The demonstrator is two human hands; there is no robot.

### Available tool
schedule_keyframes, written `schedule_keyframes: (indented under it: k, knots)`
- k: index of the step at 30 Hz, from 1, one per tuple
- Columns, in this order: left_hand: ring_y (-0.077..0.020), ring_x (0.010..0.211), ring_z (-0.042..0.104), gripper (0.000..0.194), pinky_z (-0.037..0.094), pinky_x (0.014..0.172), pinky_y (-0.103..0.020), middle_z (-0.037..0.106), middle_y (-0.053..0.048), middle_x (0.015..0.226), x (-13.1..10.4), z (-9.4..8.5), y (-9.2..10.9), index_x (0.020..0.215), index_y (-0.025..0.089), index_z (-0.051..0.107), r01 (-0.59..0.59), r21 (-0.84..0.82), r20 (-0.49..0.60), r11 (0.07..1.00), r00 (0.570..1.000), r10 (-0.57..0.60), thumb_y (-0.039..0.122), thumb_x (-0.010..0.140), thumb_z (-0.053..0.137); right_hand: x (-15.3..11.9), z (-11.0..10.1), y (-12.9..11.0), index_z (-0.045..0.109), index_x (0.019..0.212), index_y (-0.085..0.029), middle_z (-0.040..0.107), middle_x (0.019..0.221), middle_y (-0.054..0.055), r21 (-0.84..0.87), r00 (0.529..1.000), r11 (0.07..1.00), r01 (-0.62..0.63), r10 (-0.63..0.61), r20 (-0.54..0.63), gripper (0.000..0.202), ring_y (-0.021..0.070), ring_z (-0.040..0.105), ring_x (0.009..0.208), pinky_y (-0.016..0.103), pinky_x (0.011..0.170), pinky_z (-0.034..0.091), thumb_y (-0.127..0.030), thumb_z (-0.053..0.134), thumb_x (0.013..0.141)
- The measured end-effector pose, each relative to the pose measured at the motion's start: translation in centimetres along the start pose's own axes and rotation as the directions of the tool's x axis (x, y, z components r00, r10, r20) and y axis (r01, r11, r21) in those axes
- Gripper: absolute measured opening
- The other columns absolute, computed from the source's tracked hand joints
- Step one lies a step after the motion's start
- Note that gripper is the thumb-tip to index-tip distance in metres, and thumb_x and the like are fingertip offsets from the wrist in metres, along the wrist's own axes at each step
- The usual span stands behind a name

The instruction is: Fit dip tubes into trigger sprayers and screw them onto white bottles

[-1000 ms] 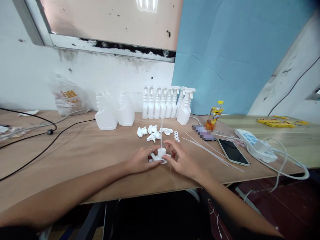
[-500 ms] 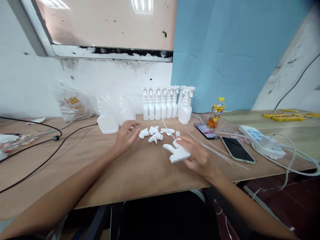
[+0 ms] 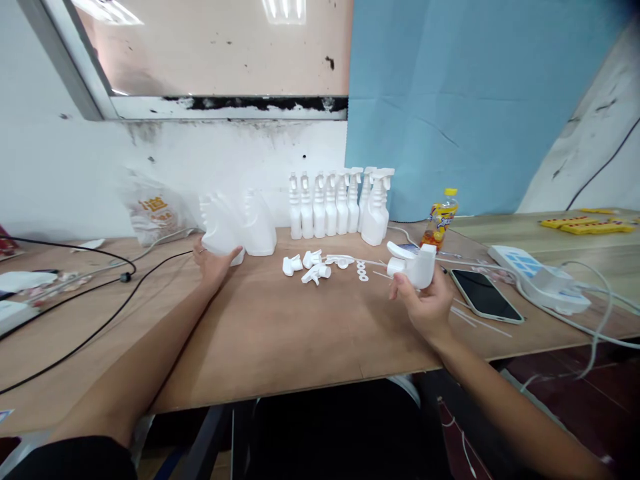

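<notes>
At the left, my left hand (image 3: 214, 265) is wrapped round the lower part of a headless white spray bottle (image 3: 221, 230), thumb across its front. Other headless bottles (image 3: 259, 227) stand beside it. My right hand (image 3: 429, 303) grips a white trigger sprayer head (image 3: 419, 267) above the table; a thin dip tube (image 3: 373, 261) appears to run left from it. Between my hands lie several loose sprayer heads (image 3: 316, 273) and a short row of small white rings (image 3: 363, 271). The right hand's fingers are partly hidden behind the sprayer head.
White spray bottles (image 3: 319, 210) stand in a row by the wall, some with heads. Right of them are a drink bottle (image 3: 441, 223), a phone (image 3: 486, 295), loose thin tubes (image 3: 480, 321) and a power strip (image 3: 537, 277). Black cables (image 3: 150, 283) and a plastic bag (image 3: 156, 212) lie left.
My left hand has moved left from beside the loose sprayer heads and taken hold of a bottle. The right hand has shifted right and up, turning its sprayer head. More rings show.
</notes>
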State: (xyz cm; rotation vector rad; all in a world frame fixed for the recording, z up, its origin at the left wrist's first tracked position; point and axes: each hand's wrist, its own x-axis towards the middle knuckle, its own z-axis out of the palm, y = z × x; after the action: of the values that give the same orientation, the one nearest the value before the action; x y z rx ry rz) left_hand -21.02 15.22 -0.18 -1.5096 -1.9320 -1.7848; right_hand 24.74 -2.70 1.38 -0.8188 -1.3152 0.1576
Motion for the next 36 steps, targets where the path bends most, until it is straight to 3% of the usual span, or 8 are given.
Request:
schedule_keyframes:
  k: [5, 8, 10, 12, 14, 16, 31, 36]
  knots:
    - [-0.0326, 0.133, 0.046, 0.101, 0.035, 0.116, -0.049, 0.043, -0.018, 0.142, 0.0, -0.3, 0.3, 0.139, 0.011, 0.032, -0.032, -0.012, -0.029, 0.999, 0.999, 0.031, 0.045, 0.061, 0.087, 0.4, 0.2, -1.2, 0.059, 0.101, -0.022, 0.060, 0.060, -0.005, 0.112, 0.997, 0.990, -0.081, 0.079, 0.021, 0.024, 0.0159, 0.056, 0.049, 0.035, 0.061, 0.054, -0.036, 0.070, 0.086]
    - [-0.0345, 0.137, 0.041, 0.104, 0.032, 0.118, -0.050, 0.041, -0.020, 0.145, -0.4, -1.8, 1.9, 0.146, 0.010, 0.025, -0.228, 0.012, -0.039, 0.973, 0.973, 0.229, 0.048, 0.068, 0.083, 1.3, 0.3, -2.1, 0.057, 0.103, -0.022, 0.069, 0.075, -0.001, 0.278, 0.992, 0.953, -0.122, 0.127, -0.002, 0.022, 0.0131, 0.056, 0.044, 0.032, 0.053, 0.051, -0.038, 0.065, 0.090]
    - [-0.0365, 0.139, 0.038, 0.111, 0.030, 0.118, -0.051, 0.037, -0.021, 0.149, -0.7, -2.9, 3.5, 0.152, 0.011, 0.018, -0.461, 0.033, 0.022, 0.887, 0.887, 0.460, 0.048, 0.069, 0.082, 1.9, 0.2, -2.3, 0.055, 0.104, -0.023, 0.073, 0.090, 0.002, 0.382, 0.989, 0.918, -0.108, 0.139, -0.056, 0.021, 0.0119, 0.055, 0.042, 0.033, 0.052, 0.051, -0.040, 0.062, 0.092]
    - [-0.0387, 0.140, 0.038, 0.115, 0.030, 0.117, -0.052, 0.036, -0.021, 0.152, -0.9, -3.8, 5.3, 0.154, 0.013, 0.014, -0.668, 0.055, 0.127, 0.742, 0.742, 0.658, 0.046, 0.068, 0.082, 2.4, 0.0, -2.4, 0.054, 0.104, -0.025, 0.073, 0.095, 0.003, 0.438, 0.985, 0.896, -0.078, 0.138, -0.107, 0.019, 0.0120, 0.054, 0.040, 0.036, 0.054, 0.053, -0.042, 0.057, 0.094]
    - [-0.0409, 0.140, 0.037, 0.113, 0.030, 0.116, -0.055, 0.036, -0.022, 0.153, -1.2, -4.2, 6.7, 0.155, 0.016, 0.014, -0.794, 0.067, 0.229, 0.604, 0.602, 0.765, 0.044, 0.068, 0.081, 2.6, -0.1, -2.3, 0.055, 0.103, -0.026, 0.072, 0.095, 0.003, 0.454, 0.980, 0.889, -0.057, 0.136, -0.143, 0.019, 0.0123, 0.053, 0.039, 0.039, 0.058, 0.054, -0.044, 0.054, 0.096]
    - [-0.0423, 0.142, 0.035, 0.109, 0.029, 0.115, -0.058, 0.036, -0.022, 0.153, -1.7, -4.2, 7.6, 0.155, 0.017, 0.015, -0.842, 0.070, 0.287, 0.534, 0.530, 0.798, 0.042, 0.071, 0.079, 2.7, -0.2, -2.3, 0.056, 0.102, -0.025, 0.072, 0.094, 0.003, 0.462, 0.977, 0.886, -0.045, 0.135, -0.165, 0.021, 0.0122, 0.052, 0.039, 0.039, 0.058, 0.054, -0.044, 0.052, 0.096]
    - [-0.0421, 0.140, 0.038, 0.112, 0.030, 0.114, -0.056, 0.036, -0.024, 0.152, -2.7, -3.9, 8.1, 0.158, 0.019, 0.008, -0.851, 0.047, 0.301, 0.523, 0.511, 0.805, 0.040, 0.072, 0.078, 2.6, -0.1, -2.1, 0.058, 0.096, -0.020, 0.073, 0.080, 0.002, 0.468, 0.968, 0.884, -0.024, 0.138, -0.212, 0.017, 0.0113, 0.050, 0.038, 0.033, 0.051, 0.049, -0.037, 0.060, 0.090]
    - [-0.0421, 0.139, 0.038, 0.104, 0.030, 0.111, -0.057, 0.039, -0.022, 0.151, -3.7, -4.3, 9.3, 0.158, 0.020, 0.014, -0.911, 0.030, 0.363, 0.411, 0.393, 0.845, 0.045, 0.076, 0.072, 2.1, 0.4, -1.3, 0.061, 0.098, -0.022, 0.072, 0.087, 0.002, 0.381, 0.973, 0.900, -0.211, 0.233, -0.012, 0.022, 0.0136, 0.059, 0.052, 0.030, 0.053, 0.050, -0.038, 0.069, 0.086]
